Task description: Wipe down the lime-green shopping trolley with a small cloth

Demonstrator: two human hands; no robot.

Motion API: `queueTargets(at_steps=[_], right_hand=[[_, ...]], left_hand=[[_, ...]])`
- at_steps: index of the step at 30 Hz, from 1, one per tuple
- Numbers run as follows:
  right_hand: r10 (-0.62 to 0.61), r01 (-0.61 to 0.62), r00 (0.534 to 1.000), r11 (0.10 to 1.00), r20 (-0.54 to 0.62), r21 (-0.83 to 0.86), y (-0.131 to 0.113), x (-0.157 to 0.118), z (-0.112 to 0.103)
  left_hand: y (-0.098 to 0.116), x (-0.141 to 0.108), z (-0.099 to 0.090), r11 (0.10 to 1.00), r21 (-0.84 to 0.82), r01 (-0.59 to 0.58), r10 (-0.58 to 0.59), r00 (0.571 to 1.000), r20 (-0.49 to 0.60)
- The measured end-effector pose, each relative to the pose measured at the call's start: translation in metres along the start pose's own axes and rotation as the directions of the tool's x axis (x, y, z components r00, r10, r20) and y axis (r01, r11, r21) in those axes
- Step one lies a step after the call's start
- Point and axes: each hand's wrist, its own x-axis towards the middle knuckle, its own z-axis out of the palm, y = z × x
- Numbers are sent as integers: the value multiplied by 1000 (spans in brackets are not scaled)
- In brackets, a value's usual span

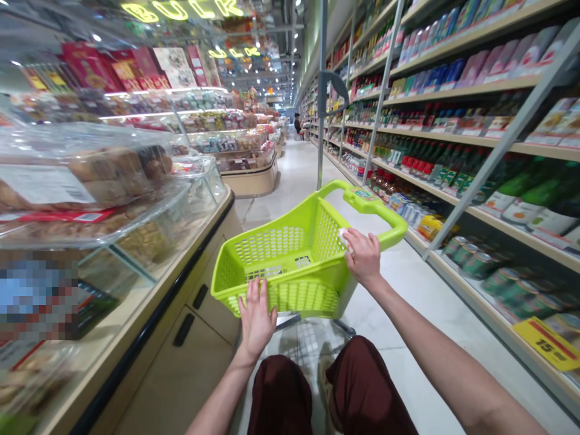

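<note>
Trousered knees [371,383]; beyond them, green cart [312,269] beneath left fingers [255,292].

The left forearm [222,389] angles forward and inward; its hand [257,320] lies back up, fingers extended and slightly parted, thumb apart. The right forearm [426,332] reaches diagonally inward, its wrist [377,283] higher, the right hand's [365,257] fingers bent.

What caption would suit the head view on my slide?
Left hand on a green shopping cart, right hand holding a white wad near the cart handle, in a store aisle.
</note>
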Motion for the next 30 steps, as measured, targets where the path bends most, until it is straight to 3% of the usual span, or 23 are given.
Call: queueTargets(at_steps=[9,18,23,30], right_hand=[[-53,47,998,990,40,136,4,-7,-9],[-165,157,986,970,31,187,13,-3,-15],[-182,181,983,975,1,130,10,-6,-17],[-166,165,983,986,73,17,7,-14,-21]], left_hand=[[9,1,-3,991,119,62,-70,995,66],[17,7,-9,986,91,137,-148,980,134],[16,7,-20,985,113,128,-150,967,208],[13,-4,-33,993,67,92,-107,958,265]])
